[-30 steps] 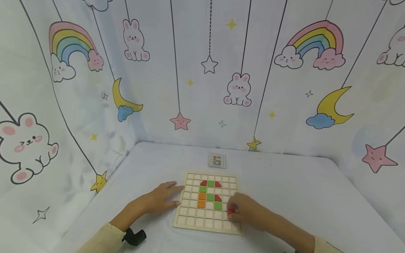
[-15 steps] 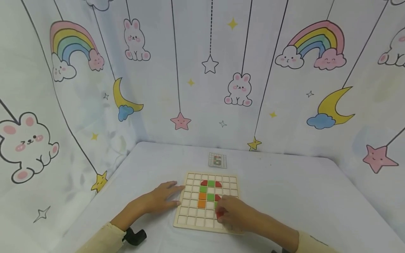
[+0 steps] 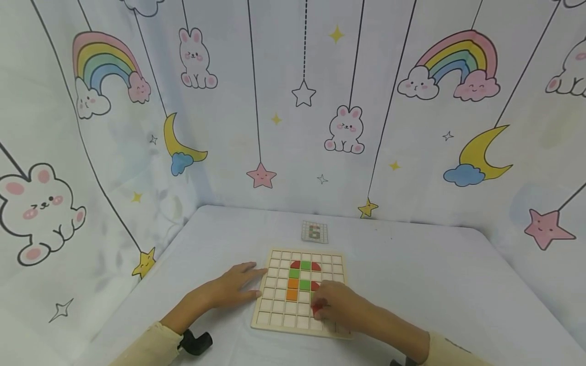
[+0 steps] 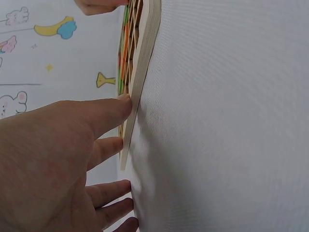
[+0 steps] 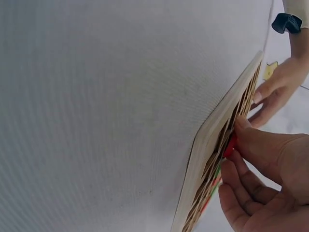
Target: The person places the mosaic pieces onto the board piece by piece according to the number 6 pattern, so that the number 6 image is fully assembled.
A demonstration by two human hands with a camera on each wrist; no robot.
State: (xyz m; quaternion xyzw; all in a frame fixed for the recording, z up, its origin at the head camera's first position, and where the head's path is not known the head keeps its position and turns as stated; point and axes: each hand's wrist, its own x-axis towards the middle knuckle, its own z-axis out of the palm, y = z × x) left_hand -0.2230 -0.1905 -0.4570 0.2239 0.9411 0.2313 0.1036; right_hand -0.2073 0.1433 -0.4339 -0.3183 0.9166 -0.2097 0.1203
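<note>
A wooden grid board (image 3: 274,320) lies on the white table, with red, green and orange tiles set in some of its squares. My right hand (image 3: 343,302) pinches a red tile (image 3: 316,310) between thumb and fingers, low over the board's right half. The right wrist view shows this red tile (image 5: 231,146) at the grid's surface; whether it sits in a square I cannot tell. My left hand (image 3: 231,287) touches the board's left edge, thumb and fingers extended. In the left wrist view its thumb (image 4: 113,113) rests against the board's side.
Behind the board lies a small card (image 3: 314,232) with a gridded figure like a 6. A printed curtain (image 3: 293,132) with rainbows, rabbits and stars closes off the back and left. White cloth covers the table (image 3: 412,274) around the board.
My right hand has moved left from the board's right edge with the red tile, then stayed nearly still over the last half second. The left hand has not moved.
</note>
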